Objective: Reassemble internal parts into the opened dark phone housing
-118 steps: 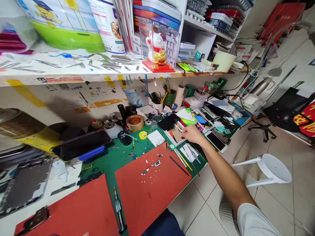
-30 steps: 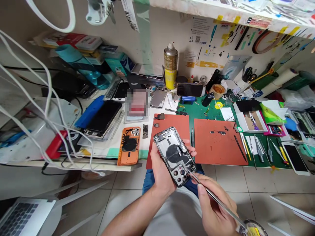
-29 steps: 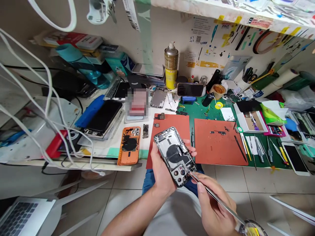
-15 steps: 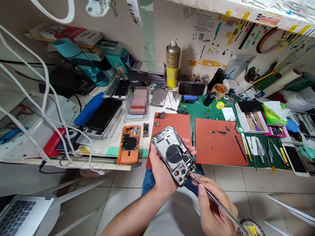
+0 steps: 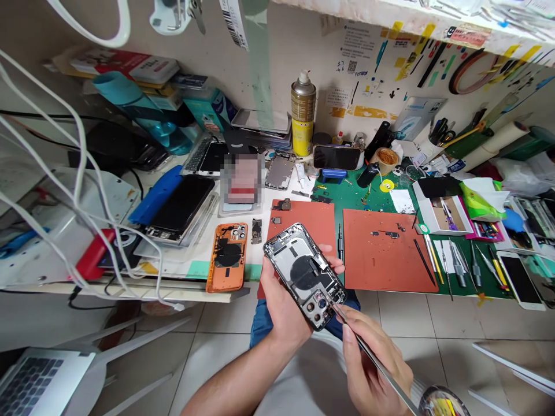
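Note:
My left hand is wrapped round a phone housing, held tilted above my lap with its inner side up. A black round pad and the camera openings show inside it. In my right hand a pair of metal tweezers is pinched, their tips touching down by the camera openings at the lower right of the housing. Whether the tips grip a small part is too small to tell. On the bench to the left lie an orange phone housing and a small logic board.
Two red-brown mats lie on the bench, with tiny parts on both and a screwdriver between them. Pens, tweezers and a white phone line the right edge. White cables hang at the left. A spray can stands behind.
My right hand and the tweezers have shifted slightly to the left, with the tips still at the camera area. The housing in my left hand has barely moved.

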The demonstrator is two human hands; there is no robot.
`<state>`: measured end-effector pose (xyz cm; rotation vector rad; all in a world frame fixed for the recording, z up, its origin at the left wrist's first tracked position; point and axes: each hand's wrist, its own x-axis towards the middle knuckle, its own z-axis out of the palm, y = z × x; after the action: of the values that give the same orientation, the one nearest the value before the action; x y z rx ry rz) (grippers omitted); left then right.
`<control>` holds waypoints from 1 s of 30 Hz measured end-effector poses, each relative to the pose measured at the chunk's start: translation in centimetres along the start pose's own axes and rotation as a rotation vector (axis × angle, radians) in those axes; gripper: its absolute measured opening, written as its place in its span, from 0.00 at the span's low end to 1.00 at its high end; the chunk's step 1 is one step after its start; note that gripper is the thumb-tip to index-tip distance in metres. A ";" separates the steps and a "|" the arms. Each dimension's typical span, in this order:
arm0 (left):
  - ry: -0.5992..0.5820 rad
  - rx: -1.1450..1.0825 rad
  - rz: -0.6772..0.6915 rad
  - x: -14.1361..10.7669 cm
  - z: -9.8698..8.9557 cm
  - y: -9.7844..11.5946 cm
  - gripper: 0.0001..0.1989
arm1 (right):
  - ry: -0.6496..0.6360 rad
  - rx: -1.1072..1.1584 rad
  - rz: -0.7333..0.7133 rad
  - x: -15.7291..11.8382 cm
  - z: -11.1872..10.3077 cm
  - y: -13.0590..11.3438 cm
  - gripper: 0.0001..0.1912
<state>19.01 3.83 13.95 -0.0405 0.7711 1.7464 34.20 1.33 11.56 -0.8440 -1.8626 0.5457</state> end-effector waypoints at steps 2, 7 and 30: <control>-0.006 0.005 0.006 0.0 -0.1 0.0 0.45 | -0.007 0.008 -0.013 0.1 0.0 0.0 0.18; -0.015 -0.015 0.005 0.0 -0.2 0.0 0.44 | 0.049 0.000 0.008 0.1 0.3 -0.3 0.17; -0.018 0.024 -0.053 -0.3 0.4 0.1 0.47 | -0.011 0.049 0.076 1.5 0.1 -0.6 0.15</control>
<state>19.15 3.71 14.44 -0.0283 0.7709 1.6854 33.49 2.03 12.83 -0.8840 -1.8250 0.6420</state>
